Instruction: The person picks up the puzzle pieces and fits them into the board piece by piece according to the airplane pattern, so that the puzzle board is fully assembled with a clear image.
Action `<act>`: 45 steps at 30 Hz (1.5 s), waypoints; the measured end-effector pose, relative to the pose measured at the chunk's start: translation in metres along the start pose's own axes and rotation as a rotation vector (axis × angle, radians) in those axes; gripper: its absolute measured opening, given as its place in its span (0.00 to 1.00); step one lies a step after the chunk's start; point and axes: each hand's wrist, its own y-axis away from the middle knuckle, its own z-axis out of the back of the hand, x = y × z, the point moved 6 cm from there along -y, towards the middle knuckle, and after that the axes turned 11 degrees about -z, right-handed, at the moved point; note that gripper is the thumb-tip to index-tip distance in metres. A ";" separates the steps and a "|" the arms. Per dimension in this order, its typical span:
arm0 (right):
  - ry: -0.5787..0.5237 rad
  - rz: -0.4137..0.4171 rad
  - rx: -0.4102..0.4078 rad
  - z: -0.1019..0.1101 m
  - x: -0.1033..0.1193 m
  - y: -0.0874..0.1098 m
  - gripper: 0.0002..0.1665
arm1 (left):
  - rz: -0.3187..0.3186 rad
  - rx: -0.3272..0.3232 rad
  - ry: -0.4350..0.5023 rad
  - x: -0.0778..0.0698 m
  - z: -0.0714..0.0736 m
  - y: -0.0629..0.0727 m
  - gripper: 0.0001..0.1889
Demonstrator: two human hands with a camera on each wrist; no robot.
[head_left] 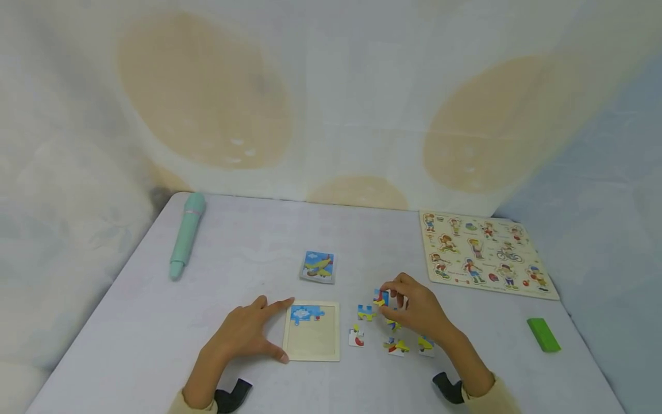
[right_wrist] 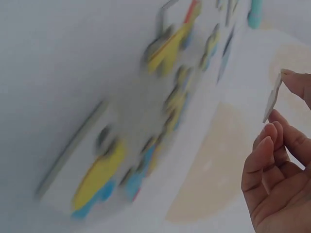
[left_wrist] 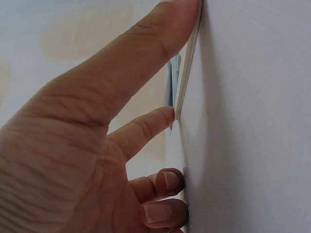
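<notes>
The white table (head_left: 258, 247) carries all parts. The board (head_left: 488, 273), printed with small figures, lies at the far right. Left hand (head_left: 240, 333): thumb and index finger spread wide, tips touching the two left-hand corners of the tray (head_left: 315, 344). Right hand (head_left: 421, 310): thumb and fingertips set narrow, pinching one piece (head_left: 381, 298) by its edges; the right wrist view shows this piece raised off the table. The teal wand (head_left: 186, 238) lies at the far left. The square tray lies flat between the hands; joined blue pieces (head_left: 305, 312) occupy its far left corner. The plane picture (head_left: 318, 267) lies beyond the tray, apart from it. The green block (head_left: 544, 335) lies at the right. Loose pieces (head_left: 356, 337) lie between the tray and right hand, some partly below that hand.
</notes>
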 end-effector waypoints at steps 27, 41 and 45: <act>0.229 0.178 0.122 -0.064 0.072 -0.010 0.21 | 0.027 0.029 0.011 -0.005 -0.002 -0.007 0.56; 0.246 0.151 0.141 -0.076 0.069 -0.011 0.21 | 0.021 0.035 0.014 -0.007 -0.003 -0.008 0.56; 0.260 0.154 0.136 -0.077 0.069 -0.011 0.21 | 0.025 0.041 0.015 -0.007 -0.004 -0.008 0.56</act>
